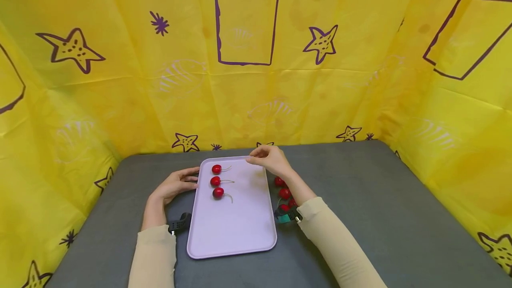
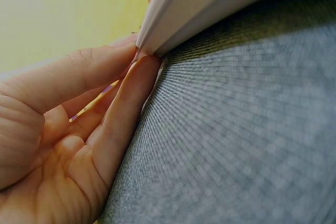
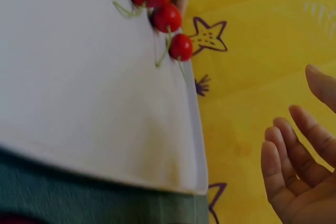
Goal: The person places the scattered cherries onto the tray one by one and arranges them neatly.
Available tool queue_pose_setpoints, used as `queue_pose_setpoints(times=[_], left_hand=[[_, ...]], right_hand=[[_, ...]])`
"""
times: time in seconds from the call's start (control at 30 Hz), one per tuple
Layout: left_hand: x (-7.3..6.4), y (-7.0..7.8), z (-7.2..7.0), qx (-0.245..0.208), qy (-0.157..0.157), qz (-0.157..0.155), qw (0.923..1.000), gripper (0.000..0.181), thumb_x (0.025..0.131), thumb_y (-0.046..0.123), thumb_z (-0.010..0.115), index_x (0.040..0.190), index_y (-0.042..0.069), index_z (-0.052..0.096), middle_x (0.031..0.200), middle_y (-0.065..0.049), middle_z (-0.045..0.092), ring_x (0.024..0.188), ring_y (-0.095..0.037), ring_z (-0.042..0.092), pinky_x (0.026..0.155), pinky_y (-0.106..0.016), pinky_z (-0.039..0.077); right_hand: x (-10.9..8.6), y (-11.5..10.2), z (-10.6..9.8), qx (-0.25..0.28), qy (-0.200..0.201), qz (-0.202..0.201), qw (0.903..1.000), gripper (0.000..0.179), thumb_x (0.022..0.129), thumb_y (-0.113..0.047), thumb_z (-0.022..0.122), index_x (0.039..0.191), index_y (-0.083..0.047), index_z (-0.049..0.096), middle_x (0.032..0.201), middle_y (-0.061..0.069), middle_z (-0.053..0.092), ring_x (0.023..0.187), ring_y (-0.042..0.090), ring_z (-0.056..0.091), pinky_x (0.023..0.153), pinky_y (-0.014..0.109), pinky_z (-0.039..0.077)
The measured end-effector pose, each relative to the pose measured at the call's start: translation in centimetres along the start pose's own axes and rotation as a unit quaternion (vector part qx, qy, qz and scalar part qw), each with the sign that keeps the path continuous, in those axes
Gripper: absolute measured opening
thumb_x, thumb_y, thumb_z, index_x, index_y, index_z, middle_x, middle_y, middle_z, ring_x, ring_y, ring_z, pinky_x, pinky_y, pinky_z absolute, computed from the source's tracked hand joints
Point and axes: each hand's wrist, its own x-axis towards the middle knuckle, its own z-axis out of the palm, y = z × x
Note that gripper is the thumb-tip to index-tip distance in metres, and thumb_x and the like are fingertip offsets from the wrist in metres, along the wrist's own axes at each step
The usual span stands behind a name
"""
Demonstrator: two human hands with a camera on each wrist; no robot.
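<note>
Three stemmed cherries point(image 1: 215, 181) lie in a row at the far left of the tray point(image 1: 236, 230). More cherries point(image 1: 285, 194), beside its right rim, are partly hidden by the right forearm point(image 1: 298, 186); their number cannot be told. Left hand point(image 1: 178, 184): fingers extended, tips touching the left rim. Right hand point(image 1: 272, 161): above the far right corner, thumb apart from loosely bent fingers, nothing pinched. Rightward, the table point(image 1: 380, 203) extends to the yellow cloth point(image 1: 248, 110).

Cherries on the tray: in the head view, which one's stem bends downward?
The lowest cherry of the three on the tray; its stem hooks downward, while the others' stems point right.
</note>
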Motion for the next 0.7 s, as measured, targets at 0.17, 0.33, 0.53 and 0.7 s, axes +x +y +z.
queue_pose_setpoints(times=[0.17,0.33,0.53,0.7], left_hand=[[-0.1,0.1,0.0,0.002,0.0,0.004,1.0,0.075,0.089,0.025,0.073,0.152,0.008,0.037,0.145,-0.023,0.051,0.121,-0.023,0.057,0.11,-0.044,0.048],[-0.1,0.4,-0.1,0.003,0.001,0.002,1.0,0.075,0.089,0.024,0.073,0.152,0.008,0.037,0.145,-0.023,0.05,0.122,-0.026,0.056,0.112,-0.048,0.045],[-0.1,0.3,0.0,0.001,0.005,-0.011,0.9999,0.076,0.088,0.024,0.074,0.152,0.01,0.037,0.146,-0.022,0.05,0.124,-0.028,0.055,0.114,-0.05,0.042],[-0.1,0.3,0.0,0.001,0.003,-0.006,1.0,0.075,0.088,0.023,0.074,0.152,0.008,0.037,0.144,-0.023,0.051,0.121,-0.025,0.056,0.112,-0.048,0.045]], right_hand=[[-0.1,0.7,-2.1,0.016,0.004,0.019,0.9997,0.028,0.081,-0.039,0.079,0.1,-0.019,0.074,0.102,0.002,0.074,0.094,0.017,0.067,0.083,0.031,0.055],[-0.2,1.4,-3.9,0.02,0.017,0.017,0.9995,0.03,0.082,-0.038,0.079,0.1,-0.015,0.074,0.102,0.005,0.074,0.091,0.017,0.067,0.079,0.027,0.054],[-0.8,2.7,-5.8,0.004,0.022,0.014,0.9997,0.03,0.085,-0.036,0.077,0.103,-0.012,0.074,0.103,0.009,0.075,0.088,0.014,0.067,0.077,0.025,0.053],[-1.5,4.4,-7.2,-0.018,0.015,0.024,0.9994,0.033,0.087,-0.038,0.074,0.108,-0.011,0.074,0.107,0.011,0.075,0.09,0.02,0.068,0.081,0.03,0.056]])
